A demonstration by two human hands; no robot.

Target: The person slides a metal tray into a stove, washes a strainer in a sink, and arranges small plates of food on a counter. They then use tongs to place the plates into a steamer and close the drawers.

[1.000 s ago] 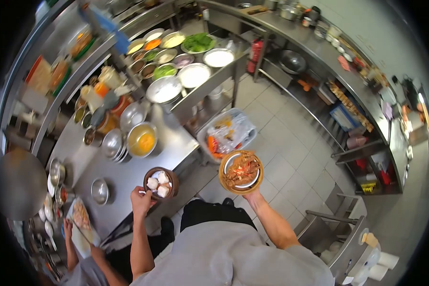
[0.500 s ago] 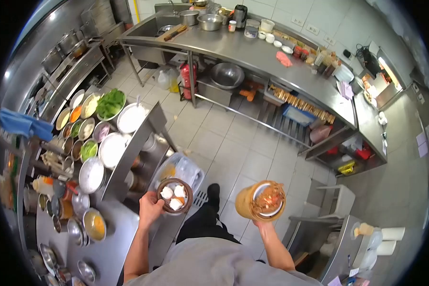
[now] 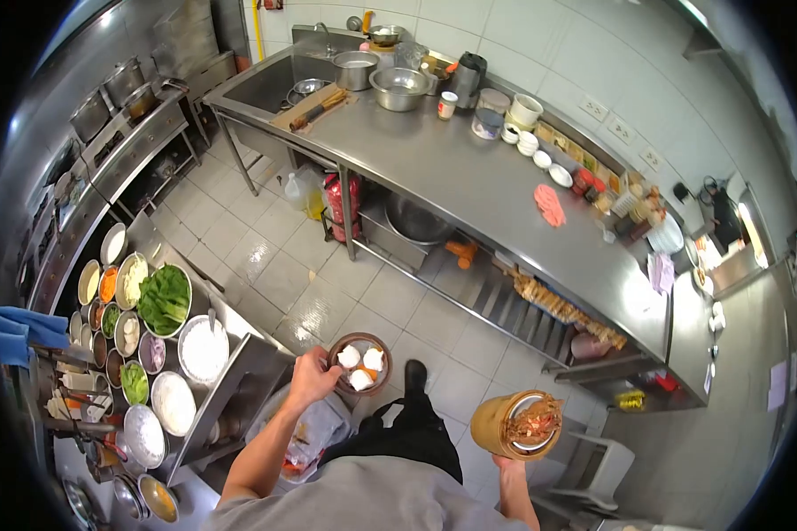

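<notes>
My left hand (image 3: 313, 379) is closed on the edge of a small round brown dish (image 3: 383, 383). Three white dollops (image 3: 359, 380) sit in it, with a bit of orange between them. On the other side, my right hand (image 3: 511, 471) grips a tan, wooden-looking round container (image 3: 490, 423) from below, its fingers mostly hidden behind it. The container is tilted in view. A white-rimmed bowl at its top holds brown shredded food (image 3: 535, 419) with red bits. Both hands are held out over the floor, well apart.
On the left is a prep station with bowls of leafy greens (image 3: 164, 301) and white powder (image 3: 204, 349). A plastic-lined bin (image 3: 314, 434) stands below my left arm. Ahead runs a long steel counter (image 3: 469, 168) with a sink; a white chair (image 3: 600, 469) is at right.
I have stepped forward and the view has shifted towards the long counter. Both hands keep hold of the dish and the container, which now appear further right in view.
</notes>
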